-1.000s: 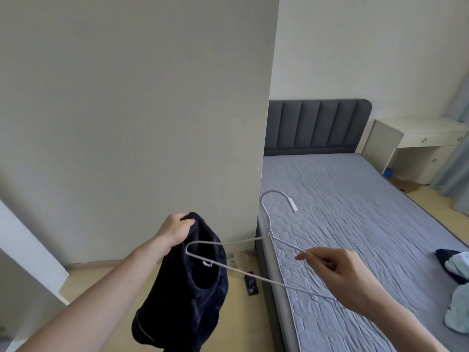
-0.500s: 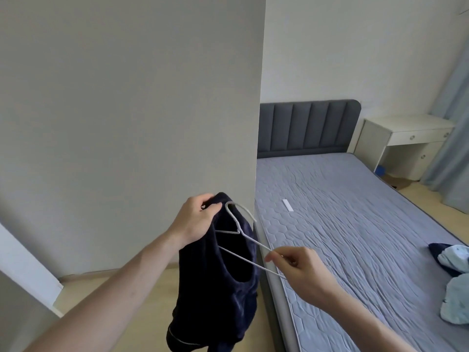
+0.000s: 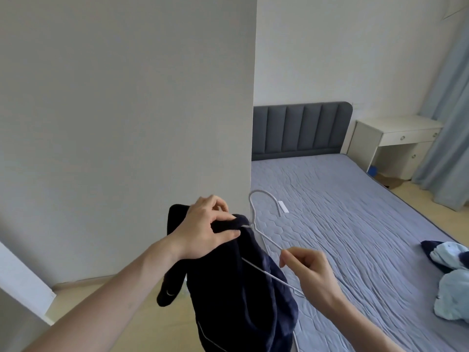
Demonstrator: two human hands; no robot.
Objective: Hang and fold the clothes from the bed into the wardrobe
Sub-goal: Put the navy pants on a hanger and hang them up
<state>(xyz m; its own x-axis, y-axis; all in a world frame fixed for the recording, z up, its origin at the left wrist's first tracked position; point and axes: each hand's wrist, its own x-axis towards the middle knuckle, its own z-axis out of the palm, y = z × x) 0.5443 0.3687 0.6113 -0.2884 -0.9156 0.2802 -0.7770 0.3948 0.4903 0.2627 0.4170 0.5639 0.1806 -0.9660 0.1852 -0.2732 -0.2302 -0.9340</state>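
Note:
A dark navy garment (image 3: 238,295) hangs in front of me beside the bed. My left hand (image 3: 205,227) grips its top edge, bunched near the neck of a white wire hanger (image 3: 264,235). My right hand (image 3: 308,269) pinches the hanger's right arm, and the left part of the hanger sits inside the garment. The hook (image 3: 261,196) points up above the cloth. More clothes, light blue and navy (image 3: 449,273), lie in a heap on the bed's right side.
The grey quilted bed (image 3: 355,224) with a dark padded headboard (image 3: 299,130) fills the right half. A pale wardrobe side panel (image 3: 127,97) stands on the left. A white desk (image 3: 396,141) and blue curtain (image 3: 451,123) are at the far right. A small white strip (image 3: 283,206) lies on the mattress.
My left hand has pulled the garment higher and further onto the hanger. The hanger has turned more upright, its hook now clear above the cloth, while my right hand keeps its pinch.

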